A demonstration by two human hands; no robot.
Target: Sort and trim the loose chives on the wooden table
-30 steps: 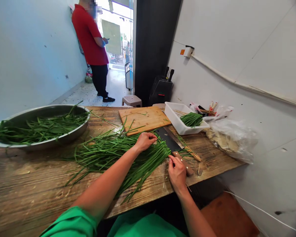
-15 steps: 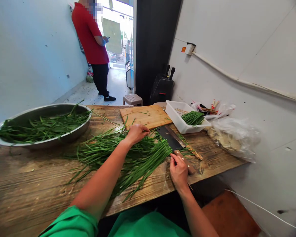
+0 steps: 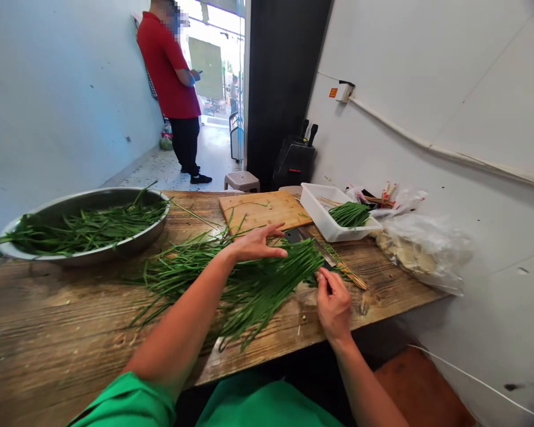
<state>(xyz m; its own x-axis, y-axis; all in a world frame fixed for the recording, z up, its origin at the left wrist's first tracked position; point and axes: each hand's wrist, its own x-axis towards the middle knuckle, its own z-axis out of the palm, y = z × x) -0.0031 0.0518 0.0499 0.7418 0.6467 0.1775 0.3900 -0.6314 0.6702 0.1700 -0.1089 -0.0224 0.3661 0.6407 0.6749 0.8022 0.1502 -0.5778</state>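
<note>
A heap of long green chives (image 3: 182, 264) lies on the wooden table in front of me. At its right side, a flat row of chives (image 3: 289, 267) has its cut ends lined up. My right hand (image 3: 334, 301) is closed in a pinch at the lower corner of this row, seemingly on a thin bamboo skewer through the stalks, mostly hidden by the fingers. Over the heap, my left hand (image 3: 260, 242) is open, thumb and fingers apart, with nothing visible in it. Just behind the row lies a cleaver (image 3: 299, 235), partly covered by chives and my right hand.
A metal basin (image 3: 89, 259) of chives stands at left. Behind the heap lies a cutting board (image 3: 267, 207). At right are a white tray (image 3: 323, 216) with chives, loose bamboo skewers (image 3: 356, 279) and a plastic bag (image 3: 418, 249). A person in red (image 3: 169, 71) stands near the doorway.
My left hand has opened its fingers and moved slightly right. My right hand has shifted right, and the row of chives has moved with it, now covering more of the cleaver.
</note>
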